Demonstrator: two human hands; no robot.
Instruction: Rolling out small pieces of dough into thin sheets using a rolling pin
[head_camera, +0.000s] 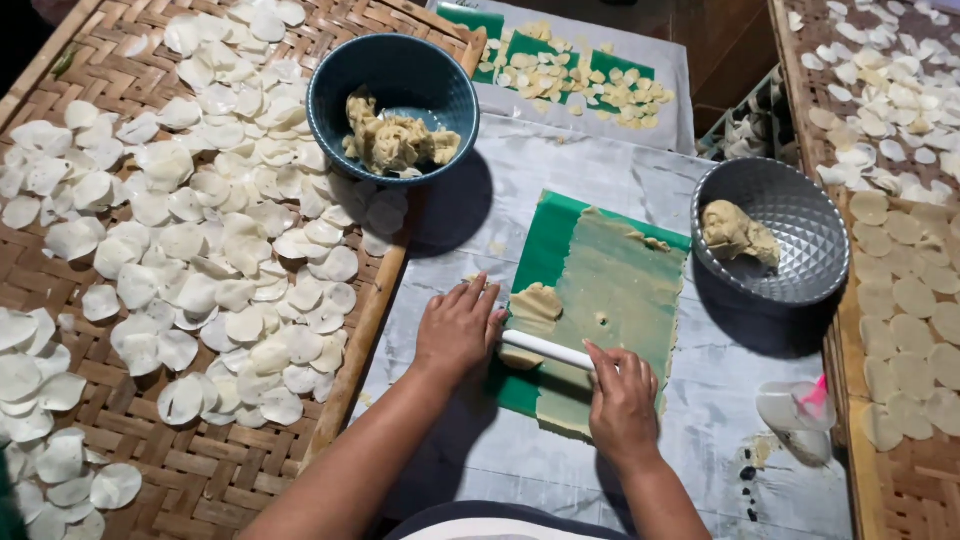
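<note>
A white rolling pin (545, 350) lies across a green sheet (545, 250) spread with thin beige dough (620, 290). My left hand (458, 328) presses flat on the pin's left end, fingers together. My right hand (622, 398) presses on its right end. A thicker lump of dough (537, 304) sits just beyond the pin by my left fingertips.
A dark blue bowl (350, 75) with dough stands at the back left. A silver bowl (800, 215) with a dough lump stands right. Woven bamboo trays (130, 410) (900, 470) left and right carry several thin white discs. A small clear cup (795, 408) lies near right. A second green sheet (580, 80) with cut pieces is at the back.
</note>
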